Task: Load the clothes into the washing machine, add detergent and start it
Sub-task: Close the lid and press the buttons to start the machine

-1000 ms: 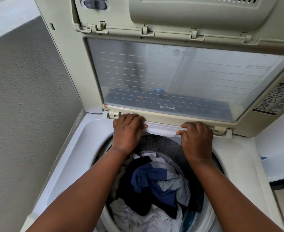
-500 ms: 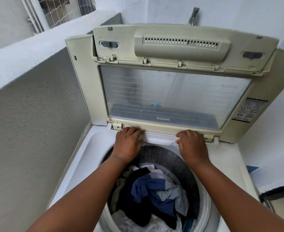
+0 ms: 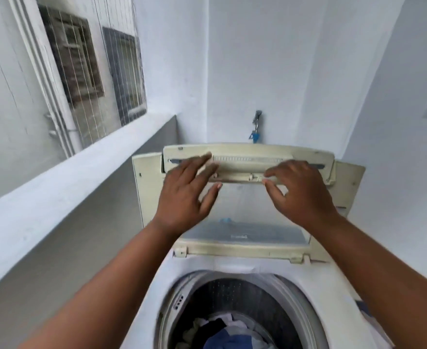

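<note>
Wall tap (image 3: 257, 120), barred window (image 3: 91, 71)

view: single head-worn wide-angle camera, above the washing machine (image 3: 232, 278)
facing: forward and down, toward the raised lid (image 3: 247, 162) and back wall
nearness: close; forearms fill the lower frame
beyond the fingers: lid's upper edge

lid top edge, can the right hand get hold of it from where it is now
Probably yes. The right hand is open, fingers spread, right at the upper edge of the raised lid, and nothing lies between them. The left hand is alongside, not crossing it. Motion blur hides whether the fingers already touch.
</note>
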Tool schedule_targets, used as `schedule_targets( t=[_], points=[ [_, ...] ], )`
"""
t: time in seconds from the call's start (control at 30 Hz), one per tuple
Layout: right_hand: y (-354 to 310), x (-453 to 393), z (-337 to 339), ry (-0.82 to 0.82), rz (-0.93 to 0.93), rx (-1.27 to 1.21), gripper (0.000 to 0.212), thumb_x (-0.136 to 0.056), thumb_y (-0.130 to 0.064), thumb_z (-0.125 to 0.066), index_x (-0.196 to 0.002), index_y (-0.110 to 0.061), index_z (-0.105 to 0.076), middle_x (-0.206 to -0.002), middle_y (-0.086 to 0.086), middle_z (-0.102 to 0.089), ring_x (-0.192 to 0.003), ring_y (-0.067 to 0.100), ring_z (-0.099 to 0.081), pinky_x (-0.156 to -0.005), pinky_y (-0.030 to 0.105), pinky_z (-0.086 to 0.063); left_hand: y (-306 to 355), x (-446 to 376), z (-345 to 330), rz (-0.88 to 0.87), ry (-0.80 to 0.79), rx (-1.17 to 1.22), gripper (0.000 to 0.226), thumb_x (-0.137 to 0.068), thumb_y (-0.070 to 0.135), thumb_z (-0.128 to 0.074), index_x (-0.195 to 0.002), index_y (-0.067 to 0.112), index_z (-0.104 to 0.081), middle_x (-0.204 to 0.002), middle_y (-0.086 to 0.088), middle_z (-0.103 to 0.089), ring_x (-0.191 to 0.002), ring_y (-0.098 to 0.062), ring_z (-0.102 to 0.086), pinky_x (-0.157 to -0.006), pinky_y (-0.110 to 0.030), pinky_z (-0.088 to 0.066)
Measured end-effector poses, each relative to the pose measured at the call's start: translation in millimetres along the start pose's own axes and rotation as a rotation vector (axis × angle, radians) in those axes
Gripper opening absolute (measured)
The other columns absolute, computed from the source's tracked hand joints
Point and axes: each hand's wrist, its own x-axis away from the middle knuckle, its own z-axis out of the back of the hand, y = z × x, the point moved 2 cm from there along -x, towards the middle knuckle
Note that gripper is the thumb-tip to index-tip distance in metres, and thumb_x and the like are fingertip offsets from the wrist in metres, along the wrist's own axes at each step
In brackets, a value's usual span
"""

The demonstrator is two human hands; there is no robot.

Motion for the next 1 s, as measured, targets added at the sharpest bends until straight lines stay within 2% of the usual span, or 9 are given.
schedule_targets(
  t=[0.07, 0.13, 0.23, 0.27, 0.33, 0.43, 0.73, 1.0],
  points=[
    [-6, -33, 21, 0.038, 0.037, 0.051, 0.017, -0.083, -0.032, -0.061, -0.091, -0.02, -0.07, -0.09, 0.003, -0.069, -0.085, 0.029, -0.063, -0.075, 0.035, -0.046, -9, -37, 7, -0.003, -0.015, -0.036, 0.045, -0.092, 0.04, -0.055, -0.127, 0.012, -0.061, -0.139, -0.009, -0.053, -0.125, -0.031, -0.052, -0.102, -0.042, -0.042],
    [-5, -60, 28, -0.017, 0.011, 0.102, 0.024, -0.085, -0.038, -0.056, -0.099, -0.023, -0.068, -0.099, 0.002, -0.068, -0.096, 0.028, -0.061, -0.08, 0.035, -0.042, -17, -63, 6, 0.047, -0.133, -0.114, 0.058, -0.094, 0.05, -0.043, -0.138, 0.014, -0.05, -0.147, -0.008, -0.045, -0.136, -0.03, -0.04, -0.109, -0.044, -0.034],
    [9, -81, 9, -0.287, -0.108, 0.202, 0.044, -0.088, -0.049, -0.052, -0.124, -0.025, -0.056, -0.127, 0.003, -0.059, -0.122, 0.027, -0.049, -0.096, 0.039, -0.037, -24, -83, -15, 0.122, -0.471, -0.178, 0.08, -0.088, 0.066, -0.017, -0.149, 0.016, -0.029, -0.156, -0.007, -0.028, -0.146, -0.028, -0.02, -0.117, -0.043, -0.02],
    [15, -81, 0, -0.392, -0.173, 0.196, 0.051, -0.088, -0.053, -0.05, -0.131, -0.025, -0.05, -0.133, 0.005, -0.055, -0.126, 0.026, -0.046, -0.1, 0.039, -0.035, -26, -84, -25, 0.134, -0.585, -0.181, 0.082, -0.087, 0.067, -0.013, -0.15, 0.017, -0.025, -0.157, -0.006, -0.025, -0.146, -0.027, -0.018, -0.118, -0.041, -0.018],
    [21, -75, -18, -0.522, -0.301, 0.122, 0.056, -0.091, -0.055, -0.043, -0.136, -0.022, -0.046, -0.137, 0.007, -0.053, -0.127, 0.026, -0.047, -0.101, 0.038, -0.036, -29, -79, -40, 0.169, -0.718, -0.156, 0.072, -0.092, 0.065, -0.021, -0.147, 0.019, -0.03, -0.151, -0.004, -0.037, -0.139, -0.026, -0.032, -0.114, -0.038, -0.023],
    [22, -74, -23, -0.534, -0.373, 0.057, 0.052, -0.092, -0.054, -0.042, -0.134, -0.022, -0.049, -0.137, 0.006, -0.053, -0.124, 0.027, -0.049, -0.097, 0.036, -0.037, -28, -77, -44, 0.229, -0.68, -0.108, 0.057, -0.094, 0.059, -0.034, -0.136, 0.021, -0.043, -0.136, -0.004, -0.053, -0.123, -0.028, -0.048, -0.104, -0.038, -0.03],
    [8, -66, -1, -0.594, -0.38, 0.122, 0.051, -0.091, -0.056, -0.042, -0.129, -0.023, -0.047, -0.128, 0.005, -0.055, -0.118, 0.026, -0.05, -0.093, 0.038, -0.037, -14, -70, -21, 0.259, -0.671, -0.059, 0.059, -0.092, 0.061, -0.039, -0.134, 0.021, -0.044, -0.133, -0.004, -0.054, -0.122, -0.028, -0.048, -0.103, -0.037, -0.03],
    [-8, -42, 31, -0.701, -0.303, 0.136, 0.06, -0.09, -0.061, -0.04, -0.134, -0.02, -0.042, -0.135, 0.007, -0.05, -0.123, 0.028, -0.047, -0.094, 0.038, -0.037, 21, -71, 29, 0.35, -0.85, -0.076, 0.06, -0.085, 0.061, -0.052, -0.128, 0.019, -0.048, -0.128, -0.006, -0.057, -0.116, -0.028, -0.052, -0.091, -0.037, -0.041]
  ],
)
